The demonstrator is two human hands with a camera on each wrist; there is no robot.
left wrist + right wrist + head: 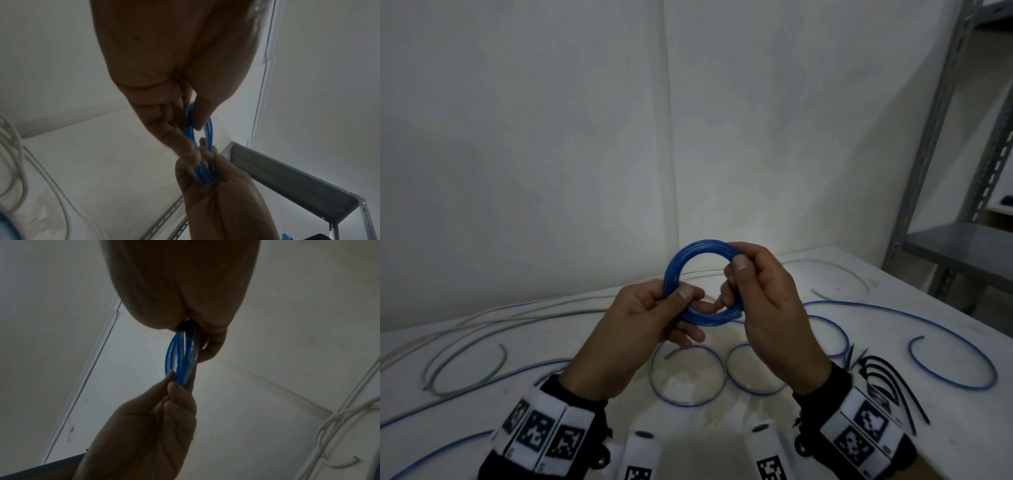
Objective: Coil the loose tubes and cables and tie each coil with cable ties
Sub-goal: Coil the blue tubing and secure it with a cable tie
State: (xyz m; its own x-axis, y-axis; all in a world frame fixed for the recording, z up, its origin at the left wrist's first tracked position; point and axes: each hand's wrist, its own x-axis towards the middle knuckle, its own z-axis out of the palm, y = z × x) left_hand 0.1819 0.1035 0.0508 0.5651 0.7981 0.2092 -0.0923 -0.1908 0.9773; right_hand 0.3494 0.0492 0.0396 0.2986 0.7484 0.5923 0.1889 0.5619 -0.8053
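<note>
Blue tube coil (702,284) is held up above the white surface (893,308), no tie on it yet. The left hand (640,325) pinches its lower left side and the right hand (767,308) pinches its right side, so each grip is tight on the coil. If one hand lets go to reach the black cable ties (887,380), the springy loops might pop open. More loose tubes (959,359) lie around. White walls stand behind, with a grey metal shelf (962,246) on the right.
</note>
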